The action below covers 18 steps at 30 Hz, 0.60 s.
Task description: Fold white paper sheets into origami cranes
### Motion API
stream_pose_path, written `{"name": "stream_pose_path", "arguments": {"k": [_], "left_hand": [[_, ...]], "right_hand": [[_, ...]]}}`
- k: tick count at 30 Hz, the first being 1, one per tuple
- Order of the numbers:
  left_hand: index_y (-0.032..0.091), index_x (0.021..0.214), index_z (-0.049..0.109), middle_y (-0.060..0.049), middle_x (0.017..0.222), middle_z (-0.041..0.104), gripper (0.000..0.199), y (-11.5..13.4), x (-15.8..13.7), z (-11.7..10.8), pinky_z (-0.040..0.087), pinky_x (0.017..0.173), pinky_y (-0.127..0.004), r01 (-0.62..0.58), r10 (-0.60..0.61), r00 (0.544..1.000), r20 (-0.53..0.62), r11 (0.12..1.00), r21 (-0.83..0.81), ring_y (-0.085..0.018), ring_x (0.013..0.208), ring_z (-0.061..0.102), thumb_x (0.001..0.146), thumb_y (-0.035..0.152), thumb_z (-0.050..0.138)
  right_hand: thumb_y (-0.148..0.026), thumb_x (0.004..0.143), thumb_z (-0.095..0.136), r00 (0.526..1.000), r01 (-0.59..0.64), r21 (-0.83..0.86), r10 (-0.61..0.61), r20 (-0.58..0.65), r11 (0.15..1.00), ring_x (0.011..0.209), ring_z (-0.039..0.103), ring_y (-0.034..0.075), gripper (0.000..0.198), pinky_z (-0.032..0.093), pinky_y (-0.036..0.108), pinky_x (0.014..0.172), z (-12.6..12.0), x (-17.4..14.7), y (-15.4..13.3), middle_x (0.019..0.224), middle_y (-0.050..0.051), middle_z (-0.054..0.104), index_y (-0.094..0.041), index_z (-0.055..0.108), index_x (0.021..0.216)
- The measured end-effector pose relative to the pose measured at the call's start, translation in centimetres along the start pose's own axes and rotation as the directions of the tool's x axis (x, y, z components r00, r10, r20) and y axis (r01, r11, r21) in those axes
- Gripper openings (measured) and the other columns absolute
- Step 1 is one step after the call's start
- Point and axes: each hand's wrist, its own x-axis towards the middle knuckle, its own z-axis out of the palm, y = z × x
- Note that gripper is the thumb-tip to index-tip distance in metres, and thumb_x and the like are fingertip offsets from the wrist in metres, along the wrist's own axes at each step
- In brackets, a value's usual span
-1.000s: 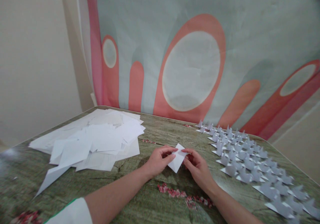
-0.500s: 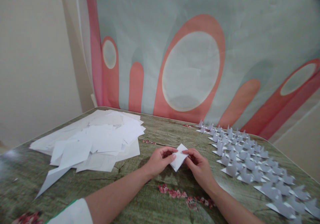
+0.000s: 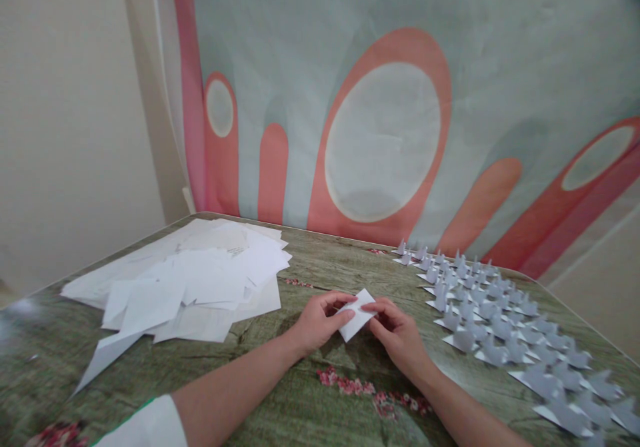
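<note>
We hold a small folded paper [image 3: 357, 320] between the fingers of our two hands; the left hand [image 3: 320, 322] pinches it from its left side, with the thumb lying on the upper face; the right hand [image 3: 397, 335] pinches it near its right corner, with one finger on top; whether the right thumb touches it from below, we cannot tell. The step seems to be a careful folding; to do it well, in our judgement, the edges should meet exactly before a crease is pressed; the left fingers should hold the layers firm, and the right ones should press lightly at first, then more strongly along the line; if one layer slips, the points may become uneven.

The paper looks white, thin and smooth, with a shape near to a diamond; to the left of the fingers, a pile of loose sheets [image 3: 213, 274] lies flat and overlapping, and a pointed sheet [image 3: 107, 360] sticks out from its near side; to the right of the fingers, many paper birds [image 3: 499, 325] stand in close rows, with sharp folds; nearer to us than the fingers, the desk [image 3: 280, 394] shows greenish wood grain and pink flowers [image 3: 345, 383], apparently printed; beyond the fingers rises a slightly wrinkled wall sheet [image 3: 270, 47] with orange shapes.
</note>
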Motion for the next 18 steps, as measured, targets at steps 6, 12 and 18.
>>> {"name": "stream_pose_path", "arguments": {"k": [6,12,18], "left_hand": [[0.011,0.095,0.066,-0.01,0.093,0.067,0.033,0.03,0.08,-0.08,0.044,0.072,-0.027,0.032,-0.035,0.999,-0.037,0.997,-0.075,-0.018,0.08,0.059,0.072,0.034,0.066],[0.011,0.084,0.07,-0.008,0.088,0.068,0.025,0.13,0.12,-0.12,0.043,0.071,-0.025,0.029,-0.031,0.996,-0.079,0.999,-0.026,-0.018,0.08,0.058,0.073,0.033,0.063],[0.011,0.085,0.071,-0.007,0.085,0.07,0.026,0.23,0.17,-0.08,0.043,0.069,-0.026,0.08,-0.078,0.991,-0.105,0.997,0.01,-0.018,0.076,0.059,0.074,0.033,0.062]], "right_hand": [[-0.027,0.076,0.059,1.0,-0.019,0.007,0.019,-0.005,1.0,0.075,0.055,0.017,0.015,0.042,0.025,0.06,-0.01,0.07,0.26,0.091,0.005,0.057,-0.019,0.066,0.087],[-0.03,0.076,0.059,0.999,-0.052,0.032,0.052,-0.011,0.998,0.072,0.055,0.017,0.017,0.043,0.025,0.057,0.03,0.08,0.19,0.091,0.005,0.058,-0.02,0.068,0.088],[-0.03,0.076,0.06,0.996,-0.087,0.036,0.087,-0.018,0.996,0.068,0.053,0.015,0.02,0.042,0.024,0.055,-0.02,0.01,0.11,0.091,0.005,0.057,-0.02,0.068,0.091]]}}
